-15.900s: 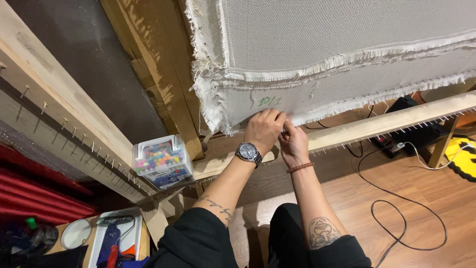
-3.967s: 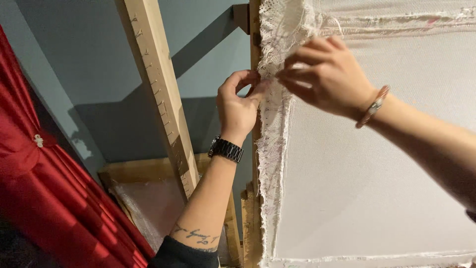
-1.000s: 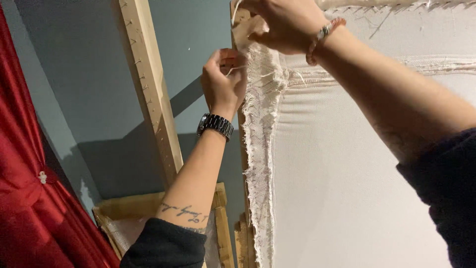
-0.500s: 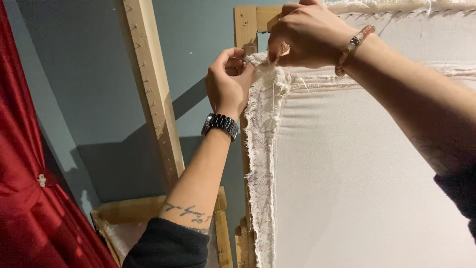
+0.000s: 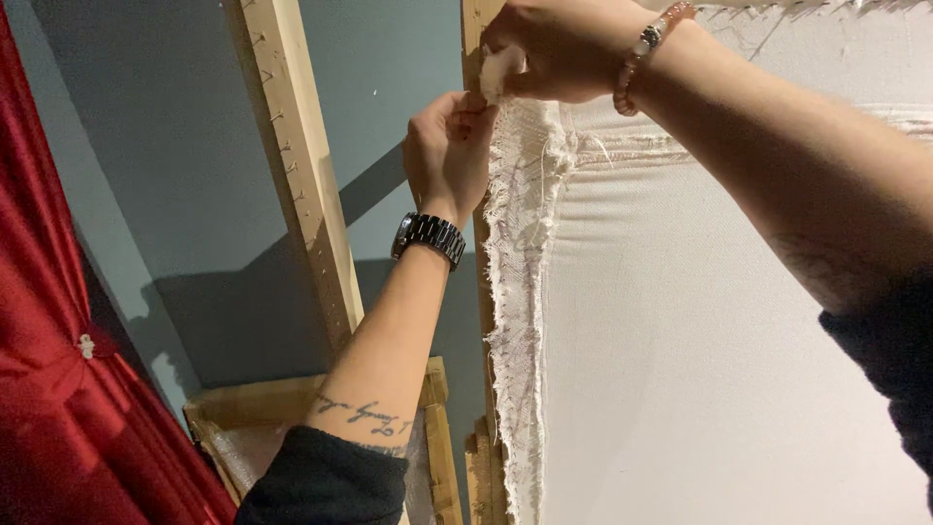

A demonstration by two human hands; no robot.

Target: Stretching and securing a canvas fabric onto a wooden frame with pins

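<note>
Pinching the frayed white cloth edge [image 5: 520, 243], left hand [image 5: 449, 156] has risen toward the corner; right hand [image 5: 559, 49] grips it too.

The cloth [image 5: 700, 321] looked like coarse, matt off-white woven fabric, its edge at 9 o'clock frayed into loose threads. The frame post [image 5: 473, 58] and the slanted beam [image 5: 301, 175] at 10 o'clock were pale, unpainted wood, the beam studded with small metal nails. The curtain [image 5: 58, 369] at 8 o'clock shone like red satin, and the wristwatch [image 5: 429, 236] had a glossy dark metal band.
</note>
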